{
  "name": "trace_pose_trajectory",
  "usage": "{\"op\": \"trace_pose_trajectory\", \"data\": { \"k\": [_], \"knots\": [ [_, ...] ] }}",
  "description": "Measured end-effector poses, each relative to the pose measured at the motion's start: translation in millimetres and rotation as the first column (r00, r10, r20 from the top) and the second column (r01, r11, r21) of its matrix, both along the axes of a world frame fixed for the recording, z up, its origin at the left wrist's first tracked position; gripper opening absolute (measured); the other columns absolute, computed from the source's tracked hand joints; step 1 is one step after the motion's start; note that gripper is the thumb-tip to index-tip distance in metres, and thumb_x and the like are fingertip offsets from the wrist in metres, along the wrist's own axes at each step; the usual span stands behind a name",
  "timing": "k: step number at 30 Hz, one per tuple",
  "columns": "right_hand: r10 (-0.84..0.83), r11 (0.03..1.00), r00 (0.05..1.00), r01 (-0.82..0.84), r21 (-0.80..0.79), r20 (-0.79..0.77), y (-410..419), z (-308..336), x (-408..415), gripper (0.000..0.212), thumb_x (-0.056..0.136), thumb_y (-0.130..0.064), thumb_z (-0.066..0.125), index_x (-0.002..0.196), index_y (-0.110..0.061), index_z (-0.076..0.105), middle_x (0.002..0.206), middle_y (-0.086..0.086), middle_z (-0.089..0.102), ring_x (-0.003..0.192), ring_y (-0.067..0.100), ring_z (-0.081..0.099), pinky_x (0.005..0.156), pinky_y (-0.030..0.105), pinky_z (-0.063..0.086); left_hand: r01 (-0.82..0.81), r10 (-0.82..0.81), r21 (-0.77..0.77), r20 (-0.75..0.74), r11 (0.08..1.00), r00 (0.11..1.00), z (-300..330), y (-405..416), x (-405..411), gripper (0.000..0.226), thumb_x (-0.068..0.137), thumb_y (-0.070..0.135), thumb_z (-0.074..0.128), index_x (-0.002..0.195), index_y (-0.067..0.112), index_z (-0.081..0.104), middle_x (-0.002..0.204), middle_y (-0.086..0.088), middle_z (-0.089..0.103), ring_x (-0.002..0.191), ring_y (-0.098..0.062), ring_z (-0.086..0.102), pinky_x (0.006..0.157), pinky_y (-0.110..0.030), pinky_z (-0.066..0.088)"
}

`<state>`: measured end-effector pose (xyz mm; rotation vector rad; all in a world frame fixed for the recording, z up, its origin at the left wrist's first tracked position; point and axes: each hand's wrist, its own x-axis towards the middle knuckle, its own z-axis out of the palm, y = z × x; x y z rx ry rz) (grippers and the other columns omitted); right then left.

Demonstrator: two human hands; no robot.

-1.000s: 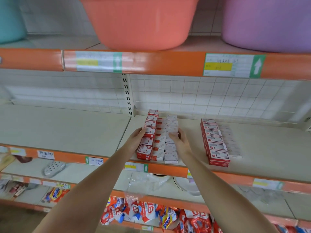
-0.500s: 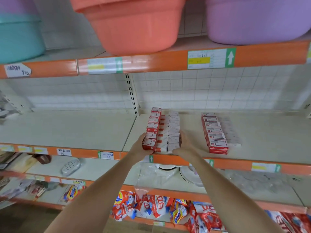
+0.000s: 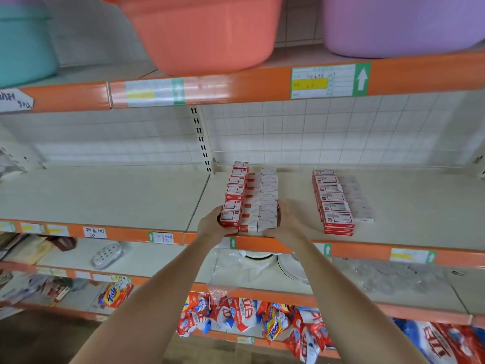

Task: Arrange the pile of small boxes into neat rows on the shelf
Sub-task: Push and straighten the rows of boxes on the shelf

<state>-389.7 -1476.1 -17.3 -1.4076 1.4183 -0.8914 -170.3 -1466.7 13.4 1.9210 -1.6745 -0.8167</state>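
Head view, two hands pressing box block, second block apart.

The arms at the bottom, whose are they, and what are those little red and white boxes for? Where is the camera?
The camera sits on a person's head and looks down, so you see their own two bare arms. The left hand and right hand press against the two sides of a block of small red and white boxes at the front of a cream shelf, squaring the rows. A second group of boxes lies to the right, untouched. Above stand an orange tub and a purple tub; below hang detergent bags.
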Motion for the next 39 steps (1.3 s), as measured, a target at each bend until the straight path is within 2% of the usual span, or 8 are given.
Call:
{"op": "trace_pose_trajectory", "data": {
  "k": [5,16,20,24,27,29,35,39],
  "knots": [
    [-0.012,1.000,0.999,0.011,-0.029,-0.051,-2.0,-9.0,-0.4,0.101,0.057,-0.014,0.091,0.140,-0.035,0.036,0.128,-0.013,0.054,0.116,0.008,0.056,0.089,0.029,0.055,-0.041,0.042,0.018,-0.039,0.999,0.998,0.6,-3.9,4.2,0.079,0.063,0.031,0.092,0.134,0.026,0.057,0.124,0.004,0.068,0.117,-0.020,0.061,0.101,-0.037,0.049],
    [-0.006,0.998,0.992,-0.002,-0.065,-0.126,-0.3,-5.5,0.2,0.098,0.054,-0.023,0.089,0.137,-0.038,0.038,0.123,-0.015,0.058,0.110,0.007,0.059,0.085,0.029,0.057,-0.056,0.056,-0.006,-0.045,0.998,0.997,-2.4,-3.4,4.0,0.076,0.064,0.032,0.091,0.132,0.028,0.060,0.121,0.004,0.070,0.113,-0.019,0.063,0.097,-0.035,0.051],
    [0.014,1.000,0.999,-0.013,0.021,-0.031,-6.7,-8.2,-1.2,0.102,0.044,-0.036,0.092,0.132,-0.043,0.041,0.121,-0.015,0.061,0.108,0.006,0.063,0.086,0.032,0.058,-0.032,0.036,0.056,-0.079,0.998,0.996,-2.3,-4.9,9.1,0.073,0.063,0.028,0.091,0.129,0.026,0.060,0.118,0.006,0.070,0.110,-0.018,0.063,0.098,-0.038,0.052],
    [-0.046,0.997,0.996,0.041,0.069,0.072,-8.2,5.3,0.4,0.069,0.061,-0.045,0.084,0.121,-0.036,0.053,0.113,-0.013,0.068,0.102,0.009,0.067,0.092,0.041,0.056,0.052,-0.015,0.166,-0.218,0.985,0.976,7.7,-10.2,18.4,0.057,0.076,-0.004,0.069,0.128,0.019,0.060,0.111,0.001,0.069,0.106,-0.018,0.064,0.085,-0.031,0.055],
    [-0.132,0.990,0.985,0.125,0.072,0.109,-4.7,23.3,1.7,0.015,0.087,-0.033,0.069,0.101,-0.030,0.062,0.098,-0.008,0.072,0.086,0.017,0.070,0.071,0.036,0.059,0.027,0.022,0.182,-0.259,0.983,0.966,13.6,-19.2,23.0,0.049,0.081,-0.011,0.057,0.122,0.015,0.064,0.114,-0.002,0.070,0.105,-0.016,0.064,0.089,-0.033,0.054],
    [-0.223,0.974,0.965,0.214,0.080,0.138,-9.2,25.8,2.4,0.022,0.093,-0.035,0.062,0.109,-0.021,0.062,0.102,-0.006,0.070,0.082,0.015,0.066,0.063,0.025,0.051,-0.001,0.048,0.175,-0.263,0.985,0.964,16.4,-28.2,23.4,0.055,0.078,-0.017,0.051,0.123,0.010,0.064,0.117,-0.005,0.068,0.112,-0.021,0.061,0.098,-0.041,0.051],
    [-0.361,0.933,0.905,0.347,0.100,0.224,-34.8,23.1,15.8,0.030,0.096,-0.042,0.056,0.116,-0.019,0.054,0.111,-0.001,0.061,0.108,0.022,0.056,0.093,0.038,0.044,0.039,0.068,0.268,-0.378,0.963,0.923,25.6,-45.4,32.5,0.037,0.093,-0.010,0.040,0.119,0.004,0.062,0.112,-0.013,0.067,0.104,-0.029,0.066,0.094,-0.043,0.055],
    [-0.378,0.925,0.900,0.361,0.117,0.218,-48.7,22.9,25.6,0.029,0.094,-0.045,0.055,0.114,-0.023,0.053,0.114,0.000,0.060,0.113,0.024,0.055,0.098,0.043,0.045,-0.068,0.153,0.222,-0.392,0.973,0.907,21.9,-68.1,36.0,0.026,0.099,0.005,0.046,0.117,0.002,0.064,0.098,-0.011,0.069,0.085,-0.022,0.067,0.072,-0.031,0.057]
  ]
}}
